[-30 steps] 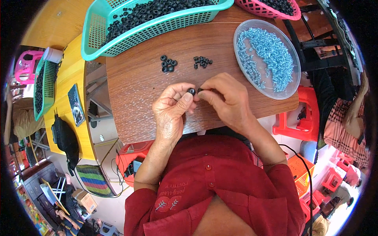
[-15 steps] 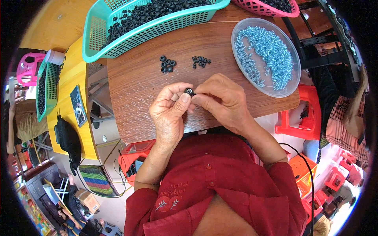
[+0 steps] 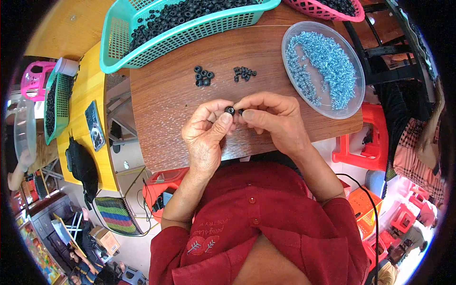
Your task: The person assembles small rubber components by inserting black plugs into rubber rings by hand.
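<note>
Over the front part of the brown table (image 3: pixel 166 114), my left hand (image 3: pixel 204 135) pinches a round black ring-like piece (image 3: pixel 230 110) between thumb and fingers, its hole facing up. Just to its right, my right hand (image 3: pixel 280 118) is closed on a small black piece (image 3: pixel 241 112), mostly covered by the fingertips. The two pieces are slightly apart. Beyond my hands lies a little cluster of round black pieces (image 3: pixel 203 76) with holes. Right of that cluster is a group of smaller black pieces (image 3: pixel 244 73).
A turquoise basket (image 3: pixel 190 42) of black pieces stands at the far edge. At right, a clear round tray (image 3: pixel 359 85) holds shiny bluish bits. A pink basket (image 3: pixel 323 15) sits behind it. On the left, a yellow table (image 3: pixel 85 128) bears a phone (image 3: pixel 95 127) and a black bag (image 3: pixel 81 164).
My right hand has drawn slightly right, away from the ring-like piece, and the small black piece now shows between its fingertips. At far left, a person's arm with a clear round tray has appeared.
</note>
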Action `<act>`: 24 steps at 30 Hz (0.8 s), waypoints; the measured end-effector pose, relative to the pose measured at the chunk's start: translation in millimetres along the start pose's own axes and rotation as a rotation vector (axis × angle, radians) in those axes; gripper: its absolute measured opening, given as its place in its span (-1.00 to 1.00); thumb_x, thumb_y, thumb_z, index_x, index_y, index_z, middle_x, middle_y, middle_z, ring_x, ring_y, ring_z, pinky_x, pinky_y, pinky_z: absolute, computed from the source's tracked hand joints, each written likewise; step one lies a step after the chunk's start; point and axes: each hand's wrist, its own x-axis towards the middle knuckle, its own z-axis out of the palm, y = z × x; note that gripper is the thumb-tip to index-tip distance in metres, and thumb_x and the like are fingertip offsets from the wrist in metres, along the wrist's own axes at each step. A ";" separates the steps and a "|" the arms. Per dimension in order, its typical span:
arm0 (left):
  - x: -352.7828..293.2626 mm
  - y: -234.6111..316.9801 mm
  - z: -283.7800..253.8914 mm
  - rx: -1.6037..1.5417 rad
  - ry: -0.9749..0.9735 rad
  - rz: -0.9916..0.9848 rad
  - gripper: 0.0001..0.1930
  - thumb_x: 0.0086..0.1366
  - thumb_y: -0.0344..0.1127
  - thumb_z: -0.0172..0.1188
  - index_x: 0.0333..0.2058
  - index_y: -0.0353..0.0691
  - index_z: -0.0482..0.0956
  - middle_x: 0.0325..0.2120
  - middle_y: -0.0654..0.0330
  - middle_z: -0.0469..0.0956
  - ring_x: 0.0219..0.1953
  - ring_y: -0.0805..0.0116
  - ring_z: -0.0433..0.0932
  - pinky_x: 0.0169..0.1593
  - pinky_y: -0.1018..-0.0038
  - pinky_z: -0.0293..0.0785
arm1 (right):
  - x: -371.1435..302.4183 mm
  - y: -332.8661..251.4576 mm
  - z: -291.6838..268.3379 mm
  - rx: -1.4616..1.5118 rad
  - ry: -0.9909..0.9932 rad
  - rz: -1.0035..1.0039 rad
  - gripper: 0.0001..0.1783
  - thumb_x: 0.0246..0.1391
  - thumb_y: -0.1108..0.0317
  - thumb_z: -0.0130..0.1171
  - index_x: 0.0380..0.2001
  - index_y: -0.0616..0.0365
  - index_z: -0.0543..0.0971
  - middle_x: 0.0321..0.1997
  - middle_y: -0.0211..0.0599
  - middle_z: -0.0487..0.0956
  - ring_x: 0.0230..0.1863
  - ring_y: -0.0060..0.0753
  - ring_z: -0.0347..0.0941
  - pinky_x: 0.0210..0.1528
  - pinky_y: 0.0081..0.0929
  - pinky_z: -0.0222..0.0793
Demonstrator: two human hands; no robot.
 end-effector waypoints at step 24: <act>-0.9 -8.5 -6.3 0.038 0.002 -0.047 -0.78 0.22 -0.49 0.16 -0.15 -0.41 0.48 -0.39 0.17 0.59 -0.44 0.59 0.47 -0.36 0.72 0.39 | 4.3 17.1 -4.0 0.181 0.012 0.081 -0.84 0.01 0.50 0.19 -0.29 0.28 0.57 -0.40 -0.36 0.57 -0.49 -0.69 0.35 -0.46 -0.74 0.24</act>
